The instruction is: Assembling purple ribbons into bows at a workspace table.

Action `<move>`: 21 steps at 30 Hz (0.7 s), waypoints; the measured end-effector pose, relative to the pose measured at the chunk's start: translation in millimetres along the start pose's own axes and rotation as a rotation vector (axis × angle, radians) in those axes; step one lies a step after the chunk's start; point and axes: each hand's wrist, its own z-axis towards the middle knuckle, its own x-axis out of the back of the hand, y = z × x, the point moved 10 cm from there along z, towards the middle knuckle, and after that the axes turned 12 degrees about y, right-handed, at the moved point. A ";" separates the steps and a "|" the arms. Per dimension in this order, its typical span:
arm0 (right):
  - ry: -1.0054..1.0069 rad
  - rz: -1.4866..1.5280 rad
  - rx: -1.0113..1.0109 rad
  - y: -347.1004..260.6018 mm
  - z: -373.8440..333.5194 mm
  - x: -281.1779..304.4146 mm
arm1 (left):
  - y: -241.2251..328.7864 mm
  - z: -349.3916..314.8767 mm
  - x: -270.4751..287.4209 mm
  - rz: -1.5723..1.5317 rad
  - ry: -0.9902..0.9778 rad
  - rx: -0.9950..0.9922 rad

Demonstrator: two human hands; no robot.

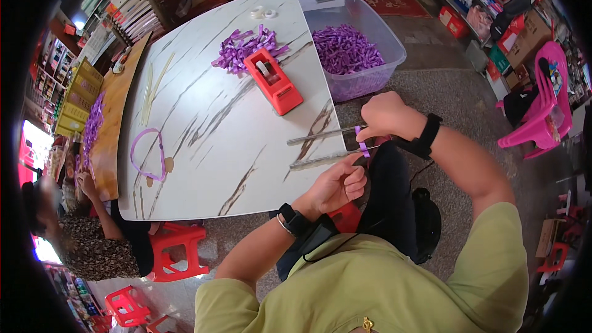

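Note:
Two thin metal rods (314, 137) lie side by side at the table's right edge, their near ends sticking out past it. A strip of purple ribbon (362, 142) spans the rod ends. My right hand (385, 116) is closed, its thumb and fingers pinching the ribbon at the upper rod. On the lower rod's side, my left hand (339, 184) has its fingers curled, with the index finger and thumb at the ribbon's lower end. Beyond them stands a red tape dispenser (280, 89), beside a heap of purple ribbon bows (237, 49).
A clear plastic bin (370, 80) full of purple pieces stands beyond the table (203, 166). A purple ribbon loop (133, 151), pale strips (150, 95) and tape rolls (270, 13) lie on it. Left, another person (92, 240) works at a wooden board (117, 123). Red stools (179, 253) stand nearby.

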 end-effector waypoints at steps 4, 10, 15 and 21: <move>-0.061 0.413 -0.245 27.3 -23.4 -19.6 | 0.9 0.1 1.1 0.023 0.040 -0.004; -0.103 1.990 -0.846 17.9 -67.1 -165.4 | -0.1 1.9 3.4 -0.005 0.006 -0.011; -0.180 2.702 -0.789 -56.8 -42.8 -186.4 | 0.2 0.8 1.9 -0.006 0.017 -0.016; -0.139 2.970 -0.251 -79.1 -16.8 -159.3 | -2.1 3.1 2.3 -0.006 -0.006 0.002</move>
